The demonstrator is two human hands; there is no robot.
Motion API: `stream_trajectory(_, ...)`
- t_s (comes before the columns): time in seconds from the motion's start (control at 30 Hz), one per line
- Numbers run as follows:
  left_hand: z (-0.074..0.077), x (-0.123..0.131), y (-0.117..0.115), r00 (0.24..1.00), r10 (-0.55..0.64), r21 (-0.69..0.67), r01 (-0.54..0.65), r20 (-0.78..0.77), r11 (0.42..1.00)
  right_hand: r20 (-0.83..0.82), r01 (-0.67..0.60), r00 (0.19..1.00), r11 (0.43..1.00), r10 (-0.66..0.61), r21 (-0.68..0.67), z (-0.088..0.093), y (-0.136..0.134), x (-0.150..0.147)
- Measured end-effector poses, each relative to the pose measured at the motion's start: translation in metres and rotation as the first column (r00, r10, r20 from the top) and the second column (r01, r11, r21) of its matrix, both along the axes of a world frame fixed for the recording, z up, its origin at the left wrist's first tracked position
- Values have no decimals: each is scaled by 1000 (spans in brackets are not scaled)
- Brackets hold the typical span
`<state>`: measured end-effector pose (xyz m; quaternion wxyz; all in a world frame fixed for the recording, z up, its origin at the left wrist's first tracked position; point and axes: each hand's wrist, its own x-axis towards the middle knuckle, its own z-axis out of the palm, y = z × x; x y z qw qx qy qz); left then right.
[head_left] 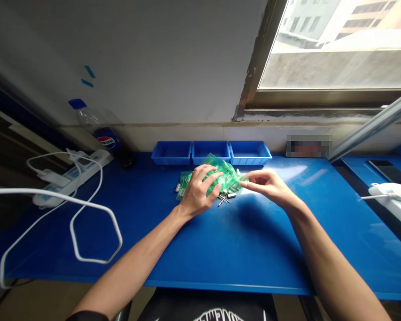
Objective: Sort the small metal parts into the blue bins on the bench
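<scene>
A translucent green plastic bag (226, 178) lies crumpled on the blue table, with small metal and white parts showing in and under it. My left hand (199, 189) rests over the left side of the bag, its fingers spread and slightly curved. At the bag's right edge, my right hand (265, 183) pinches the plastic between thumb and fingertips. Several small silvery pins (224, 199) have spilled onto the table just in front of the bag. More small parts peek out at the left, beside another green piece of plastic (181, 191).
Behind the bag stand three blue trays: left (171, 161), middle (202, 161) and right (252, 159). A cola bottle (107, 138) is at the back left, near a white power strip (76, 178) and looping white cable (112, 214). Another power strip (396, 207) and a phone (390, 171) lie right.
</scene>
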<state>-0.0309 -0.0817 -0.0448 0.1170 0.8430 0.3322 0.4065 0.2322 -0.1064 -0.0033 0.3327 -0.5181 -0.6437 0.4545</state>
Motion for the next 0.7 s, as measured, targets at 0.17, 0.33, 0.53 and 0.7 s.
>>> stream_trajectory(0.17,13,5,-8,947,2,-398,133,321,908,-224,206,955,978,-194,29,-10,-1,-32)
stream_trajectory(0.33,12,13,-11,875,140,-608,200,464,768,-263,230,942,972,-209,52,-22,-4,-52)
stream_trajectory(0.53,13,5,-1,846,211,-650,193,489,735,-103,355,931,807,-350,473,-34,-2,-52)
stream_trajectory(0.7,16,-13,32,515,552,-723,222,656,654,-18,311,924,721,-382,619,-40,3,-46)
